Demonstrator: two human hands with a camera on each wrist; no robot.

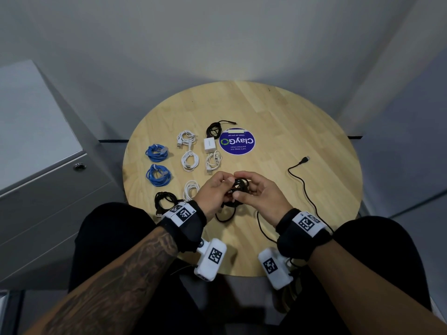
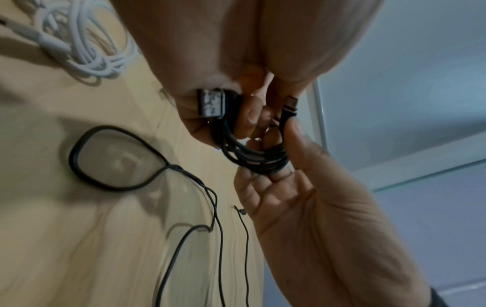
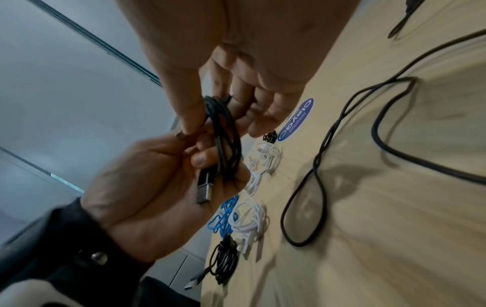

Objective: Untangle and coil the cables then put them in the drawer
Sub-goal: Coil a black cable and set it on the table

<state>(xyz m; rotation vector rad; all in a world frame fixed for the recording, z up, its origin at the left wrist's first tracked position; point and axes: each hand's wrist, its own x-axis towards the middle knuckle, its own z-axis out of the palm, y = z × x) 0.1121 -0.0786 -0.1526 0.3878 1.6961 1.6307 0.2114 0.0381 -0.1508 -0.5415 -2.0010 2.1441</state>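
A small black cable coil [image 1: 239, 187] hangs just above the round wooden table [image 1: 278, 117], held between both hands. My left hand [image 1: 212, 192] grips the coil [image 2: 252, 153] with the thumb across it, and the USB plug [image 2: 210, 102] lies against its fingers. My right hand [image 1: 258, 192] pinches the coil's small-plug end [image 3: 181, 135] while its fingers support the loops [image 3: 226, 141]. A loose black cable [image 1: 304, 187] trails over the table to the right, its plug [image 1: 305, 160] lying free. A thicker black loop [image 2: 105, 157] lies under the hands.
Coiled cables lie in rows on the table's left: two blue [image 1: 156, 153], several white [image 1: 189, 160], a black one [image 1: 165, 199] near the left wrist, another black [image 1: 214, 128] behind a white charger [image 1: 209, 145]. A purple sticker [image 1: 237, 141] marks the middle. A grey drawer cabinet [image 1: 48, 189] stands left.
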